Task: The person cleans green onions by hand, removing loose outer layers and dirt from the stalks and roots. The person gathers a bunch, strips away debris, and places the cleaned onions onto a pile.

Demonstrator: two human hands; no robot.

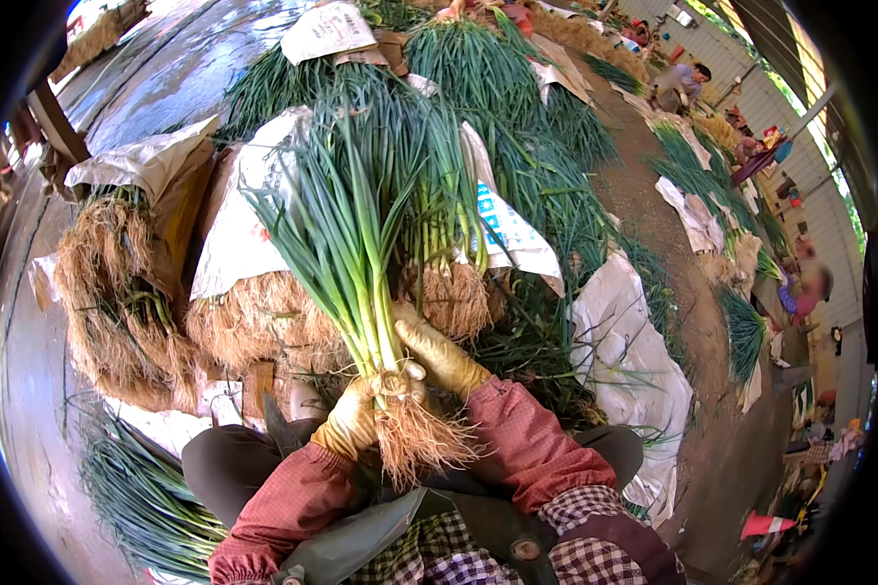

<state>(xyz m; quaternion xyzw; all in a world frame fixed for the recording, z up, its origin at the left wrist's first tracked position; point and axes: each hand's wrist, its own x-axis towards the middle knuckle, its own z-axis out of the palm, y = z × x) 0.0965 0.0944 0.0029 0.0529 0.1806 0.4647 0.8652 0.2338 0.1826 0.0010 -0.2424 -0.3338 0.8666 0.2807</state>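
Note:
A bunch of green onions (376,263) stands upright in front of me, its long green leaves fanned away and its pale stalks and tan roots near my lap. My left hand (349,419), in a yellowish glove, wraps round the stalks just above the roots. From the other side my right hand (439,356), gloved the same way, closes against the stalks, with its fingertips at their base. The roots (419,444) hang loose below both hands. Behind this bunch, more green onions (449,292) lie with their root ends toward me.
White sacks (254,205) cover bundled onions at the left. Piled roots (117,283) lie further left, loose onions (146,487) beside my left knee. A white sheet (629,370) spreads at my right. Along the far right, other people (683,83) sit among more onion heaps; an orange cone (766,525) stands there.

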